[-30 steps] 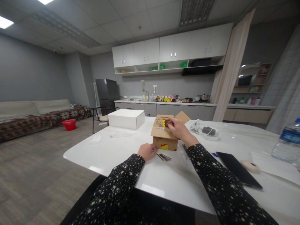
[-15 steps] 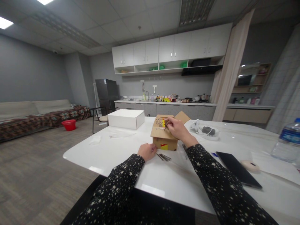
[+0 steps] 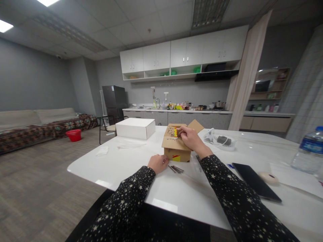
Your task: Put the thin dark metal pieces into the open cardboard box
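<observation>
A brown cardboard box (image 3: 176, 144) stands on the white table, with red and yellow tape on its front. Small shiny nail heads (image 3: 172, 131) dot its top in rows. My right hand (image 3: 188, 136) is over the top, thumb and fingers pinched on a thin dark nail that is mostly hidden. My left hand (image 3: 158, 163) rests on the table, its curled fingers against the box's lower left corner. Several loose nails (image 3: 176, 169) lie in a small heap just in front of the box, beside my left fingertips. A cardboard flap (image 3: 196, 126) sticks up behind my right hand.
A white box (image 3: 135, 128) stands at the back left of the table (image 3: 121, 168). To the right lie a clear tray with a white cable (image 3: 224, 143), a black tablet (image 3: 256, 181), a beige mouse-like object (image 3: 268, 178), paper and a water bottle (image 3: 309, 151). A clear bag (image 3: 196, 163) lies near my right sleeve.
The view has shifted very slightly. Both hands, the cardboard box and the loose nails keep nearly the same places.
</observation>
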`<state>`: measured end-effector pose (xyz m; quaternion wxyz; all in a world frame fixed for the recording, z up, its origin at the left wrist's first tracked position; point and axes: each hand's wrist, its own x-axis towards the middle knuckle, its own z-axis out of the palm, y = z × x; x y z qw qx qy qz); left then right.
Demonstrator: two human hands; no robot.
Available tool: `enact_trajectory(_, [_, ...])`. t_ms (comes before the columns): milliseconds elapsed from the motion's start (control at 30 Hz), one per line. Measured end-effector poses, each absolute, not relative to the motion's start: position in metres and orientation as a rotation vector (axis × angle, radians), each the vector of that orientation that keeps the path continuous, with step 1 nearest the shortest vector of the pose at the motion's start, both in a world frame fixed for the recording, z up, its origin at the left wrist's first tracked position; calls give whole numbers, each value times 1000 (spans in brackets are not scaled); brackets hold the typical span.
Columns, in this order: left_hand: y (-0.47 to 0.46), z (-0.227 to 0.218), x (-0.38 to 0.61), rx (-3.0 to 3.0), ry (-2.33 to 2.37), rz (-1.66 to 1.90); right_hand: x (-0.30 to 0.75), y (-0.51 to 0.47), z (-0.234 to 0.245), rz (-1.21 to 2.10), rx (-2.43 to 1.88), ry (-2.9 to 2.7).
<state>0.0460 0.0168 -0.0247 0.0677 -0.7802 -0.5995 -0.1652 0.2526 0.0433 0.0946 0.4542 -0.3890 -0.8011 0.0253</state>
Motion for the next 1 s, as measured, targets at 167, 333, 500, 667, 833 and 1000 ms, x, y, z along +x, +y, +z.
enact_trajectory(167, [18, -26, 46, -2352, -1789, -491, 253, 43, 92, 11, -985, -2011])
enact_trajectory(333, [16, -23, 48, -2350, -1792, -479, 253, 45, 86, -55, -1065, -2098])
enact_trajectory(500, [15, -23, 48, -2348, -1794, -474, 252, 46, 87, -90, -1060, -2141])
enact_trajectory(667, [16, -23, 48, -2350, -1796, -465, 254, 46, 89, -87, -1059, -2179])
enact_trajectory(833, [18, -26, 47, -2341, -1799, -459, 258, 41, 96, -3, -1063, -2148])
enact_trajectory(1000, [18, -26, 46, -2339, -1789, -462, 259, 38, 101, 47, -1019, -2072])
